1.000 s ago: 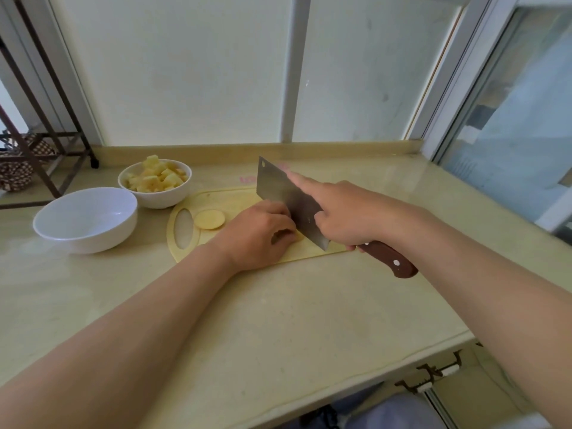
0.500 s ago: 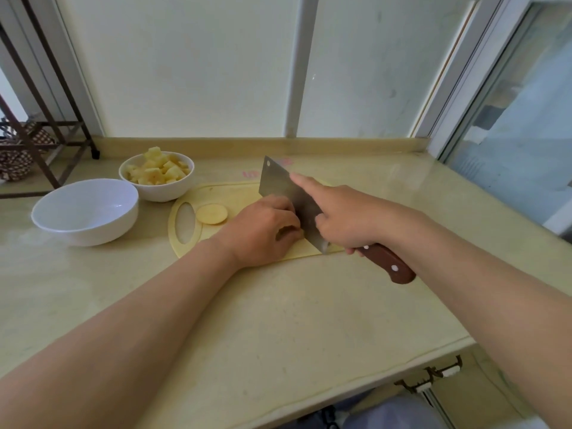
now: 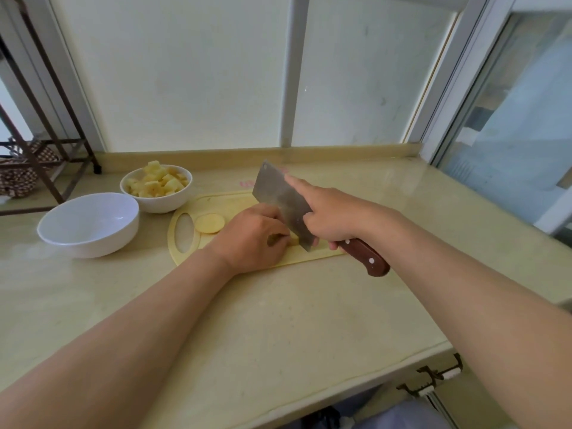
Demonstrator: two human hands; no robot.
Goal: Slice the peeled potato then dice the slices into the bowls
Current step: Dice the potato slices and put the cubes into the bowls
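countertop [image 3: 278,320] board [image 3: 216,201], cleaver [image 3: 284,202] axis near-right to far-left

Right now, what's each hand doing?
Left hand: curled over a potato piece, mostly hidden.
Right hand: grips the cleaver, index finger along the blade.

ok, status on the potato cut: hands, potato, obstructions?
Right hand grips cleaver, forefinger along blade. Left hand pins potato piece on cutting board, mostly hidden. One loose slice lies clear, left of the hand.
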